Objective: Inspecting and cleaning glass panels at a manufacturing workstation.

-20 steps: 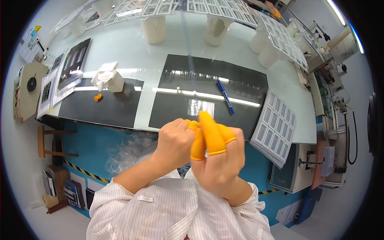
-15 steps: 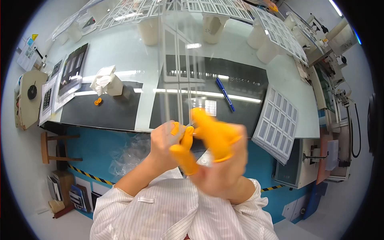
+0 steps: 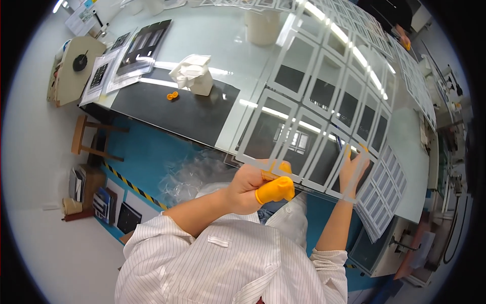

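A large clear sheet with rows of white-framed windows (image 3: 298,109) is held tilted above the table, its face toward me. My left hand (image 3: 255,187), with yellow finger cots, is closed on its near edge, thumb on top. Through the sheet I see my right hand (image 3: 352,172), on the far side of it, reaching low over the dark mat. Its yellow-covered fingertips are apart. Beside them lies a blue marker (image 3: 338,140), partly veiled by the sheet's frames.
Similar framed sheets (image 3: 382,190) lie stacked at the table's right edge. A white tissue box (image 3: 200,81) and orange finger cots (image 3: 172,95) sit on the left dark mat (image 3: 167,114). Behind stands a white tub (image 3: 262,28). Printed sheets (image 3: 139,53) lie at far left.
The clear sheet has turned from edge-on to face-on. My right hand has left my left hand's side and moved out to the right, behind the sheet. The whole view has swung right.
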A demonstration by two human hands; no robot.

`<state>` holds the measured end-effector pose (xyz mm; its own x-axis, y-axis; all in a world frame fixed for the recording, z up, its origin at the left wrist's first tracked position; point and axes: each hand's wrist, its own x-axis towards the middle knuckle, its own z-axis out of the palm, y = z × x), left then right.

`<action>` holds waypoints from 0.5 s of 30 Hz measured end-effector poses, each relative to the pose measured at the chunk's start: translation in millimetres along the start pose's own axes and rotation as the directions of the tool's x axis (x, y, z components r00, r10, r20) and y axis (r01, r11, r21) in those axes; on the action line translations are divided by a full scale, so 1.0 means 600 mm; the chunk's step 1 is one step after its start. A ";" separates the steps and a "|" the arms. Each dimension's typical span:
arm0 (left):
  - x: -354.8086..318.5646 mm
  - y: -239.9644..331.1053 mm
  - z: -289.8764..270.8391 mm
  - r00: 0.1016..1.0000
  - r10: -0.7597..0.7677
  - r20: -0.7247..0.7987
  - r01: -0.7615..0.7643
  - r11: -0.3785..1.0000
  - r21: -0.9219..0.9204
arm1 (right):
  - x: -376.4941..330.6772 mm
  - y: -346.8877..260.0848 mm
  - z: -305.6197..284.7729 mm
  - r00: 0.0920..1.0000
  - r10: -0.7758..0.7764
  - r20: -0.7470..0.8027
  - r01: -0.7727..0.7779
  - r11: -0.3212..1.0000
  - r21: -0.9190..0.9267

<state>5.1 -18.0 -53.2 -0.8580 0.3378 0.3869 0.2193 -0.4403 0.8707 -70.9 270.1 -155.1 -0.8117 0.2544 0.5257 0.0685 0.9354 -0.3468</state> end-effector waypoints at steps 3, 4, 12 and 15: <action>0.005 -0.005 -0.009 0.990 0.108 0.093 -0.112 0.993 0.041 | 0.003 -0.020 0.022 0.972 0.157 0.173 -0.140 0.985 -0.106; 0.006 -0.003 -0.010 0.989 0.108 0.097 -0.112 0.993 0.036 | 0.004 -0.016 0.029 0.987 0.095 0.132 -0.080 0.990 -0.119; 0.010 0.001 -0.006 0.999 -0.051 0.004 0.051 0.991 -0.127 | 0.011 -0.031 0.003 0.969 -0.086 0.231 0.072 0.995 0.067; 0.018 -0.005 -0.018 0.995 -0.092 0.037 0.097 0.980 -0.173 | -0.034 -0.058 -0.029 0.935 0.000 0.355 -0.115 0.946 0.304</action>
<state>-10.1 -22.2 -54.6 -0.8568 0.4074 0.3160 0.0512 -0.5426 0.8384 -46.5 236.9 -140.2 -0.9647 0.1508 0.2160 -0.0178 0.7807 -0.6246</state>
